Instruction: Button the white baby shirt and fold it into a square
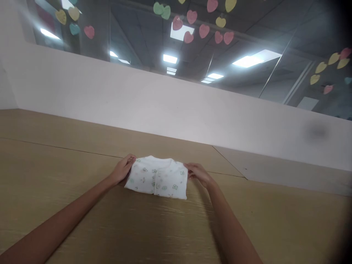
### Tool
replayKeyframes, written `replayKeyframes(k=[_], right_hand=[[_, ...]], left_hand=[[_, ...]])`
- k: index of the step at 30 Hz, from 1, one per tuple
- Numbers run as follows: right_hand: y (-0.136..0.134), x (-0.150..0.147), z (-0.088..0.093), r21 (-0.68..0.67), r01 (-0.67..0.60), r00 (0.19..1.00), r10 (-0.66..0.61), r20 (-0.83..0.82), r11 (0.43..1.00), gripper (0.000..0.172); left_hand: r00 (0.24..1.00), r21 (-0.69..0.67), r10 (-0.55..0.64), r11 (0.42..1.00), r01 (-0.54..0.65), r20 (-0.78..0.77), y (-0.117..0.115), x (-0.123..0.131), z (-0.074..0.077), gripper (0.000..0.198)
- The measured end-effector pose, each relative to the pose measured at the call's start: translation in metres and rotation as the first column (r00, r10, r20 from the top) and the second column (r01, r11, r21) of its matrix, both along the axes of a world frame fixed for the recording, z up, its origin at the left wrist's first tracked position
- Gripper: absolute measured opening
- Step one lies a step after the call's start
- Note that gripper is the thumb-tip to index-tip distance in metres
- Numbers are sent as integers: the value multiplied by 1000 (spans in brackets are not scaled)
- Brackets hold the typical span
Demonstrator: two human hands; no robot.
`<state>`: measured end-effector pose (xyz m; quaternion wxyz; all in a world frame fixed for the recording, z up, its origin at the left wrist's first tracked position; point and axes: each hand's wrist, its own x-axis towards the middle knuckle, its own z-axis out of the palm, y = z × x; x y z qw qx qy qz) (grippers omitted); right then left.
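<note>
- Right in the middle of the action was a white baby top, folded into a compact, wide shape, its rounded neckline at the far side and its folded edge nearest the wearer.
- On the left, the left hand had its fingers closed on the far left corner, pinching the fabric.
- Over on the right, the right hand matched it, thumb and fingers gripping the far right corner.
- Small green and brownish prints dotted the cloth, and a front seam ran down its middle!
- Below it all spread the wood-toned table, crossed by thin dark joints; whether the near edge touched it, the view couldn't tell.
- At the far side stood a white wall, with glass above it.
- And up there, heart-shaped notes in pink, yellow and green, with bright ceiling lights among them!
</note>
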<state>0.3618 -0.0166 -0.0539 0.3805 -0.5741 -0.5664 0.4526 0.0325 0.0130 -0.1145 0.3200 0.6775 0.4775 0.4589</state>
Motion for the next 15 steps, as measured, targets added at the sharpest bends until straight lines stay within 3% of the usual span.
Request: replayKeyframes(k=[4, 7, 10, 12, 15], right_hand=[[-11, -2, 36, 141, 40, 997, -31, -65, 989, 34], [-23, -6, 64, 315, 115, 992, -91, -88, 942, 33], [-42, -10, 93, 519, 236, 972, -201, -123, 822, 29], [-61, -13, 111, 615, 295, 954, -260, -148, 731, 27], [-95, -18, 134, 689, 335, 938, -300, -176, 643, 25]], left_hand=[[999, 75, -10, 997, 7, 37, -8, -1, 41, 41], [994, 222, 89, 972, -73, -64, -24, -2, 79, 39], [952, 382, 240, 912, -153, -190, -47, -3, 113, 38], [931, 461, 311, 866, -195, -191, -65, -4, 131, 38], [928, 521, 333, 829, -204, -167, -92, -8, 154, 34]])
